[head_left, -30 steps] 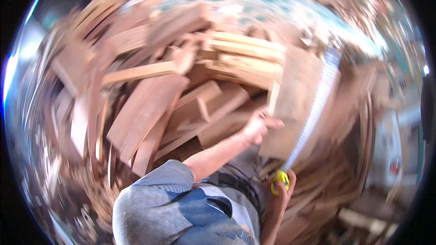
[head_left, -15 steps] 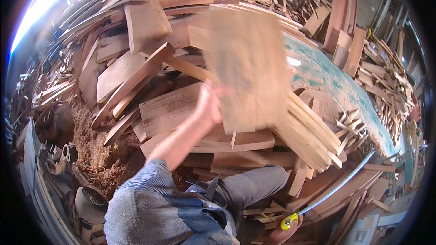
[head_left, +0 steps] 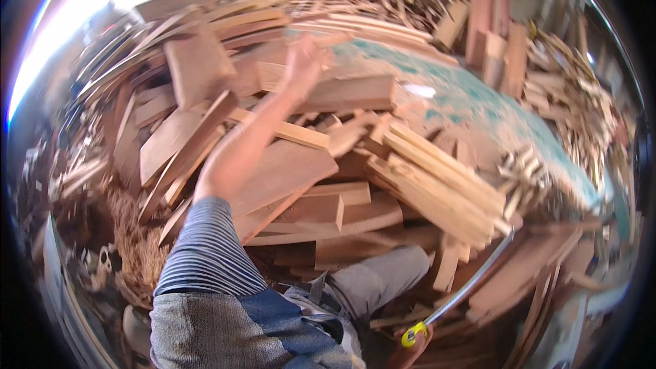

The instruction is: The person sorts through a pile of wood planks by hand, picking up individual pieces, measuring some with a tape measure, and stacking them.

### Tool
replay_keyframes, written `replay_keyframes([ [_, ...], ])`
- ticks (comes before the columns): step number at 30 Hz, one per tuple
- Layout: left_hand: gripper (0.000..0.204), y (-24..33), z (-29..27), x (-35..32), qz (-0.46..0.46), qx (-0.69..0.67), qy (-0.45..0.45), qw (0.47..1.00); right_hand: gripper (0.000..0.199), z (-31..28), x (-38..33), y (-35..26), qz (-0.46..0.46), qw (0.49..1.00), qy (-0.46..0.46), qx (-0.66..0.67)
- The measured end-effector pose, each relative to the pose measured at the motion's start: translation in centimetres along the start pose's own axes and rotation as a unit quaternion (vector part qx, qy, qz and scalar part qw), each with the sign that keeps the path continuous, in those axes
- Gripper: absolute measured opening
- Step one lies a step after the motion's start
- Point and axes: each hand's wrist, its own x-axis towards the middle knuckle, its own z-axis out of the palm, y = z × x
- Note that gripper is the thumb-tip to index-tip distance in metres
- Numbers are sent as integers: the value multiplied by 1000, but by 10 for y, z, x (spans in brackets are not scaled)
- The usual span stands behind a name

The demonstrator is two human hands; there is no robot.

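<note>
Yellow tape measure [head_left: 413, 334] sits in curled fingers of right hand [head_left: 414, 352], low beside grey trouser leg [head_left: 383, 279]; blade [head_left: 467, 292] runs up-right toward stacked pale boards [head_left: 437, 198]. Left arm [head_left: 236, 157] extends forward over wood pile [head_left: 294, 167], left hand [head_left: 305, 58] farthest out; its fingers blurred, can't tell spread or closed.

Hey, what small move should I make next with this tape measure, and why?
I'd probably reel in the blade: your right hand grips the yellow tape measure, and the extended blade's tip appears close to the pale wooden strips, where it might snag.
</note>
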Motion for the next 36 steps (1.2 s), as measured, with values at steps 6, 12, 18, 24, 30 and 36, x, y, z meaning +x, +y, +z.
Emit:
replay_keyframes([
  [6,35,115,195,-264,-52,-303,-449,839,62,14,-47,-19,32,980,163,109],
  [12,54,171,190,-488,-288,-362,-672,579,52,6,-96,-24,79,979,182,40],
  [18,41,169,207,-588,-450,-219,-839,215,76,14,-113,-18,60,943,279,-169],
  [24,27,140,194,-589,-562,-157,-805,111,52,-56,-171,-9,112,873,417,-227],
  [30,26,117,212,-575,-586,-204,-773,133,41,-233,-313,117,322,673,523,-411],
  [36,20,119,221,-562,-612,-242,-743,122,33,-288,-405,206,481,629,412,-451],
])
